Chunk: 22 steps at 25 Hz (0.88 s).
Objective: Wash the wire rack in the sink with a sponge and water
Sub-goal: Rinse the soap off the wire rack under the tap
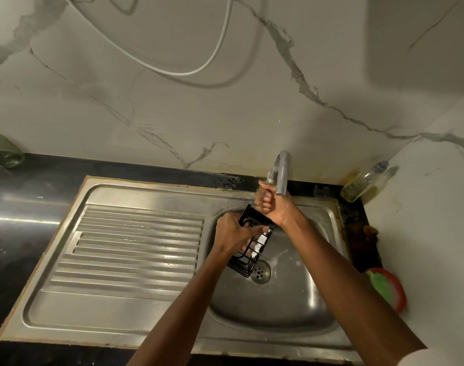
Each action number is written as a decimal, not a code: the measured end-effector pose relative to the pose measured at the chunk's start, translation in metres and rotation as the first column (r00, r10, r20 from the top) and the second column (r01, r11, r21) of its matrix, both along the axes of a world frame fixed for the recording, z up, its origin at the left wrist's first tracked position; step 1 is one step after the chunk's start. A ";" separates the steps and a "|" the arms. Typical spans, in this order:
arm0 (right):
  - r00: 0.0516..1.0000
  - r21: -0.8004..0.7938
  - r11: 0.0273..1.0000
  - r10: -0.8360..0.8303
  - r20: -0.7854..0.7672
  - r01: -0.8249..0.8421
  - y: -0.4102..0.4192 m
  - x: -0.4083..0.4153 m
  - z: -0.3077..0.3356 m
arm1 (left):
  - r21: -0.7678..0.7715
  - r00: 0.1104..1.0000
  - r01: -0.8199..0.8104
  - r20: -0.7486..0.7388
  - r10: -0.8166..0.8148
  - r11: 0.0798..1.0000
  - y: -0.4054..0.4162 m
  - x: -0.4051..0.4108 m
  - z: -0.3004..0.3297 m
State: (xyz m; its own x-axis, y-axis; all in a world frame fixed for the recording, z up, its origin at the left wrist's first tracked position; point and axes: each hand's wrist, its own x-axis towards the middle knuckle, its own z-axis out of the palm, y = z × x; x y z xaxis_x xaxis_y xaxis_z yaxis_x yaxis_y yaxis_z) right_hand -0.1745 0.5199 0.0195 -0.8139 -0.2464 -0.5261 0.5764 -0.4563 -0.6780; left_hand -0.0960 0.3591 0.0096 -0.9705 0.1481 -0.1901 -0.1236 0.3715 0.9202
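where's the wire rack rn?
Head view: the black wire rack is over the sink basin, just left of centre above the drain. The left hand grips it; the right hand is at the tap.

Both bare forearms come in from the 6 o'clock edge and converge toward the middle. The left arm rises from about 7 o'clock, angling up to 1 o'clock, wrist nearly straight; the left hand [232,233] shows its back to the camera, knuckles up, fingers curled in a firm grip with the thumb pointing toward 3 o'clock. The right arm sweeps in from 5 o'clock toward 11 o'clock, longer and fully extended; the right hand [269,200] sits higher and farther out, glistening wet, fingers wrapped in a tight fist, knuckles facing 9 o'clock.
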 end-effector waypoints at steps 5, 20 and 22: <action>0.972 0.007 0.999 0.037 -0.231 -0.036 0.013 0.034 0.001 | 0.046 0.999 -0.014 0.032 0.012 0.999 -0.014 -0.002 0.008; 0.988 0.579 0.815 -0.110 0.108 0.027 0.036 0.042 -0.070 | 0.314 0.990 0.106 0.055 -0.130 0.943 -0.057 0.024 0.013; 0.950 0.456 0.881 -0.025 0.311 -0.126 0.042 0.041 -0.067 | 0.382 0.995 0.071 0.031 -0.090 0.921 -0.065 0.034 0.007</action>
